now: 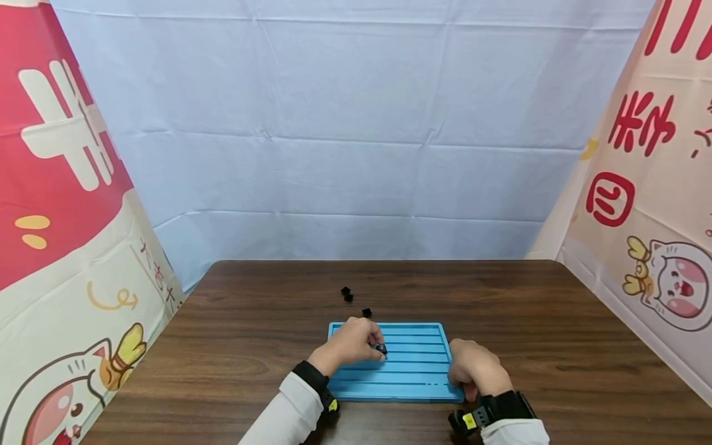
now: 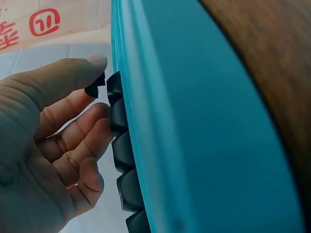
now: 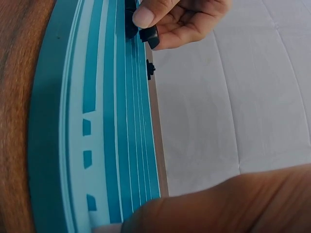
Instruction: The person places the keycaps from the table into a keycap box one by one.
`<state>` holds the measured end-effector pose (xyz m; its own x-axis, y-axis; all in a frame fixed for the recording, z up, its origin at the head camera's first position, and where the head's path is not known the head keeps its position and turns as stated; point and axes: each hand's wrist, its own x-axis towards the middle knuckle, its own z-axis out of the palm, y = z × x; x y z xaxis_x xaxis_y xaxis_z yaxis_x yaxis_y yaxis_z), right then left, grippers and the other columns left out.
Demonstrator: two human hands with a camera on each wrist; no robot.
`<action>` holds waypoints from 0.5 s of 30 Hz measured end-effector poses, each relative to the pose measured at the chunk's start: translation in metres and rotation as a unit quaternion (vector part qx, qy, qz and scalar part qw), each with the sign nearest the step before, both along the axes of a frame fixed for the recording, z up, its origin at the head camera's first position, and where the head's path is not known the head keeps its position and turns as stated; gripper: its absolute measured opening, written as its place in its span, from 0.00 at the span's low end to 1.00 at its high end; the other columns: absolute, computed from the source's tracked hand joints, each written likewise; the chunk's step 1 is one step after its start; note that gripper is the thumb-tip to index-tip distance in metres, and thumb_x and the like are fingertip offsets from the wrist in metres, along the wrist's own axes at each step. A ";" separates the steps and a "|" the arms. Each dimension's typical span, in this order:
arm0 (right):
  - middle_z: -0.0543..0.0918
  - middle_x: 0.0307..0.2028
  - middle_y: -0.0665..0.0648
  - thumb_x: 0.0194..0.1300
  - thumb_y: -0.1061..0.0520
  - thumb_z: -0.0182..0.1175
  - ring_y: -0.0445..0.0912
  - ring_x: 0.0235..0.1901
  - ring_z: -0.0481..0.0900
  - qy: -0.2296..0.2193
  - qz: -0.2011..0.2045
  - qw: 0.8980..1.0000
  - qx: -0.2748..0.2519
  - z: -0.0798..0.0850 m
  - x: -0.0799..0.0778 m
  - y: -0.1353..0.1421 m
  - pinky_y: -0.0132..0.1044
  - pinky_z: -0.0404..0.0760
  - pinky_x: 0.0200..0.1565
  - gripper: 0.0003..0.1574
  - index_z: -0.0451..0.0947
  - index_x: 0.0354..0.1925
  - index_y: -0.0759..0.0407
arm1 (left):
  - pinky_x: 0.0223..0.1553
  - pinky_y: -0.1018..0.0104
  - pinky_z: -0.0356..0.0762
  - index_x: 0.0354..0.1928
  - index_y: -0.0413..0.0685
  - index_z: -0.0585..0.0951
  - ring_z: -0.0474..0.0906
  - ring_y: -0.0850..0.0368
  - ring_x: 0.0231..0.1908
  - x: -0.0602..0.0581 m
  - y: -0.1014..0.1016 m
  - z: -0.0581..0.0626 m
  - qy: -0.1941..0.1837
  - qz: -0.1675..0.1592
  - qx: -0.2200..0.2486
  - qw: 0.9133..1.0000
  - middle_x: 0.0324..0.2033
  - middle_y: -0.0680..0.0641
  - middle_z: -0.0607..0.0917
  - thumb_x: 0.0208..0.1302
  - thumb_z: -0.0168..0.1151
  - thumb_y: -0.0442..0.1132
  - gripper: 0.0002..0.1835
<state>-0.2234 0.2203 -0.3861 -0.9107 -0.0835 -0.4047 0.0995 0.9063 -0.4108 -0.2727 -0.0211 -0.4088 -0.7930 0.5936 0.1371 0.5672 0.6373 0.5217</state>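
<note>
Left hand: The left hand (image 1: 353, 341) reaches over the left part of the tray, palm turned down, thumb and index finger pinching a small black block (image 2: 95, 89). In the left wrist view the other fingers are bent, beside the row of blocks.
Right hand: The right hand (image 1: 478, 368) is at the tray's right edge, fingers curled down and gripping that edge; the thumb's exact place is hard to tell.
Wrists: Each arm wears a black wristband (image 1: 313, 376) with a yellow patch, below a white sleeve (image 1: 289, 408).
Held block: It is above the tray, just beside the end of the row.
Tray: One blue tray (image 1: 411, 394) lies flat on the table, with long ridges running from side to side. Three short notches (image 3: 87, 159) show in its near ridge in the right wrist view.
In the tray: A row of black blocks (image 2: 123, 151), set close together; five show in the left wrist view, the lowest cut off by the frame. The left hand hides most of them from the head view.
Loose blocks: Three black blocks (image 1: 366, 313) on the table beyond the tray, two close together and one nearer its far edge.
Table: One brown wood-grain table (image 1: 250, 346).
Cloths: Three: a pale blue cloth (image 1: 345, 179) behind, a red-and-cream printed cloth (image 1: 83, 247) left, a cream-and-pink printed cloth (image 1: 656, 247) right.
</note>
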 end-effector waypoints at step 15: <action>0.74 0.09 0.59 0.53 0.72 0.58 0.46 0.08 0.72 0.005 0.007 1.000 -0.009 0.002 0.003 0.000 0.36 0.67 0.15 0.06 0.73 0.32 0.67 | 0.33 0.71 0.71 0.32 0.53 0.82 0.70 0.67 0.30 0.000 0.005 -0.002 0.011 -0.015 -0.027 0.999 0.28 0.59 0.75 0.50 0.73 0.39 0.09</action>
<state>-0.2205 0.2199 -0.3837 -0.9137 -0.1023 -0.3934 0.0832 0.9003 -0.4273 -0.2731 -0.0157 -0.4110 -0.7714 0.6246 0.1213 0.5979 0.6463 0.4742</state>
